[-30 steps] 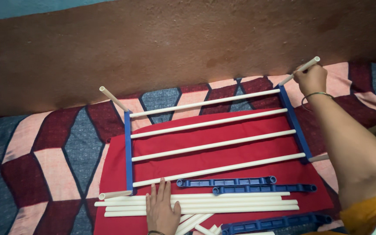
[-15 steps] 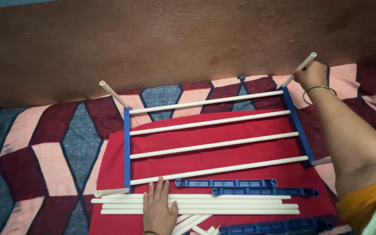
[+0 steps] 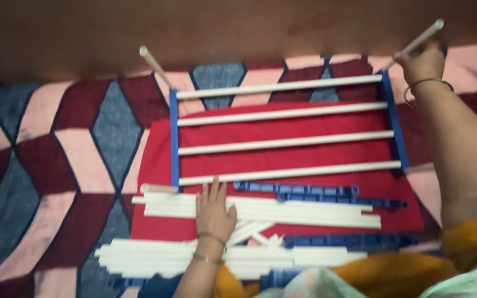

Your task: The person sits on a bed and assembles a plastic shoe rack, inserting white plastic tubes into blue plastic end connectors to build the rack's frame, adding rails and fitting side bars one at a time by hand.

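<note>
A rack frame [image 3: 285, 144] of several white rods between two blue side bars lies flat on a red cloth [image 3: 161, 149]. My right hand [image 3: 422, 62] grips a white rod [image 3: 423, 36] that sticks out at the frame's far right corner. Another white rod [image 3: 151, 60] sticks out at the far left corner. My left hand [image 3: 213, 208] rests flat, fingers spread, on a bundle of loose white rods [image 3: 299, 211] just in front of the frame.
Loose blue plastic bars [image 3: 327, 193] lie between the frame and the rod bundle. More white rods [image 3: 155, 259] and blue bars [image 3: 354, 241] lie nearer to me. A patterned red, pink and grey mat [image 3: 56, 160] covers the floor below a brown wall [image 3: 238, 27].
The camera has tilted down and closer, revealing more rods near me. My left hand stays on the rod bundle; my right hand still holds the corner rod.
</note>
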Demonstrator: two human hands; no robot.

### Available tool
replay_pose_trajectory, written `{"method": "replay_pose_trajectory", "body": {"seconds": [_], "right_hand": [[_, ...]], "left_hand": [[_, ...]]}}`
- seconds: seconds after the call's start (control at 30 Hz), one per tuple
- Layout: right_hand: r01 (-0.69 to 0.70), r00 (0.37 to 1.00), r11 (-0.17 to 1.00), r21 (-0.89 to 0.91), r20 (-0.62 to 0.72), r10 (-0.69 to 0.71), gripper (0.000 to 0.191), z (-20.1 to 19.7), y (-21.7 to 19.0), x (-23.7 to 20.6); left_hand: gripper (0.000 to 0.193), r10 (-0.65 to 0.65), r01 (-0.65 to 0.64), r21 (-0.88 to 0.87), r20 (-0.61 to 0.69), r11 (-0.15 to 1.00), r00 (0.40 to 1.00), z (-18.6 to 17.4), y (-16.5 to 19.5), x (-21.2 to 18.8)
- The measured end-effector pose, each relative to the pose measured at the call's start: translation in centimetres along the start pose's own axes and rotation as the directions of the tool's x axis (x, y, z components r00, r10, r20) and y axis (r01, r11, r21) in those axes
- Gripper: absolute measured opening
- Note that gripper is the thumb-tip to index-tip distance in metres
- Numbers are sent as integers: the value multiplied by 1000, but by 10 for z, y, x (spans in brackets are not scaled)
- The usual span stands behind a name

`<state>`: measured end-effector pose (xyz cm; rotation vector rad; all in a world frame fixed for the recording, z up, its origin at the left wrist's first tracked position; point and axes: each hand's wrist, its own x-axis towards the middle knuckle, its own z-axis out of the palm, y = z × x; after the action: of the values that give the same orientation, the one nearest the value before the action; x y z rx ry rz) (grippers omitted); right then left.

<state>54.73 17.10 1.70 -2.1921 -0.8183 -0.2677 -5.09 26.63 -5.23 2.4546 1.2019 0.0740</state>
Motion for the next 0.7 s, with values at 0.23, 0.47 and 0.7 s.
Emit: {"method": "replay_pose_trajectory", "body": {"seconds": [0.23, 0.47, 0.7], "right_hand": [[234, 945, 971, -42, 246, -217, 45, -55, -109, -180], [589, 559, 798, -131, 778, -285, 38, -39, -120, -287], [563, 610, 718, -410, 792, -26, 58, -17, -105, -298]], "left_hand": [[57, 79, -101, -133, -161, 986, 984, 9, -1, 4], [39, 24, -132, -450, -237, 883, 971, 13, -8, 4], [39, -23, -83, -511, -199, 856, 980, 25, -20, 6]]}}
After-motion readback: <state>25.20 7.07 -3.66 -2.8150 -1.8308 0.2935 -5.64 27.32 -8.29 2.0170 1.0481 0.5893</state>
